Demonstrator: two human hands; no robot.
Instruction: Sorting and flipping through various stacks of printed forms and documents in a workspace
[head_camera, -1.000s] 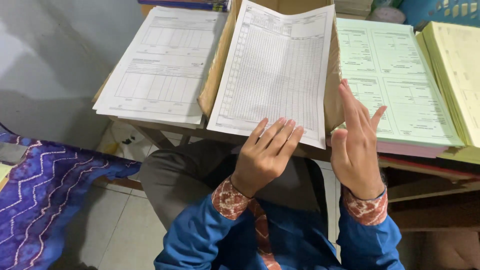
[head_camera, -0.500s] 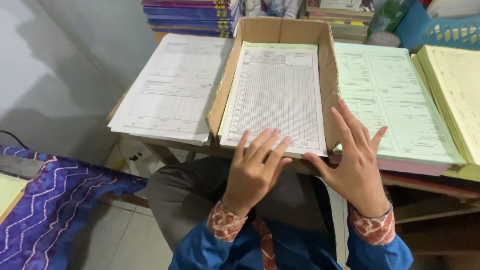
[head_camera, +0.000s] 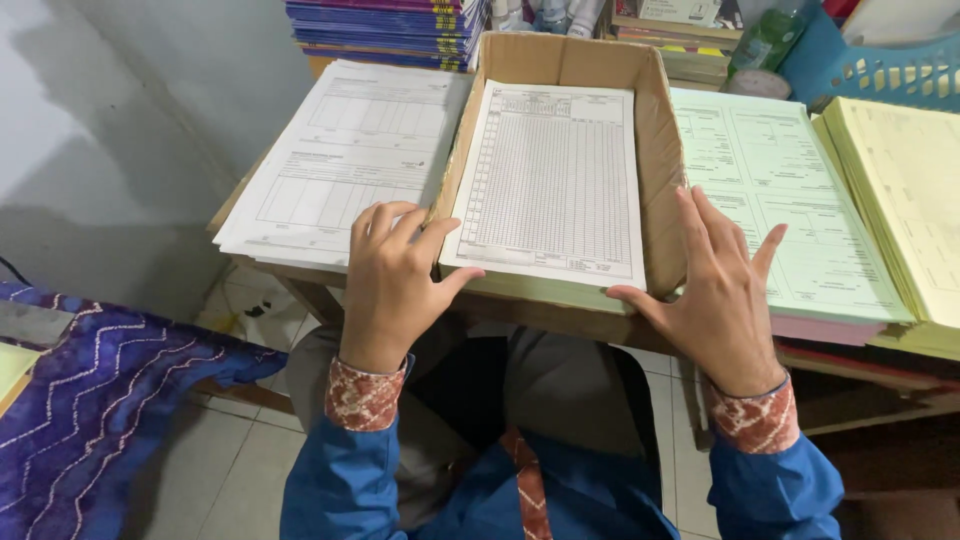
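Now cardboard box (head_camera: 660, 150) between fingers (head_camera: 400, 225), both hands touching.

Stack of white printed forms (head_camera: 345, 160) on the table's left part, just left of centre, w/ near corner overhanging the wooden table edge (head_camera: 290, 272). Far left: pile of purple-spined books (head_camera: 390, 25). Right of centre: stack of pale green forms (head_camera: 785, 200) on top of pink sheets (head_camera: 820, 328), edges showing at near side. Far right: thick stack of yellow sheets (head_camera: 905, 190), touching the green stack. Far right corner: blue plastic basket (head_camera: 880, 70); green bottle (head_camera: 765, 40) just left of it. Near left: purple cloth w/ zigzag pattern (head_camera: 90, 400). Grey wall (head_camera: 140, 120) on left; pale tiled floor (head_camera: 215, 470) below.
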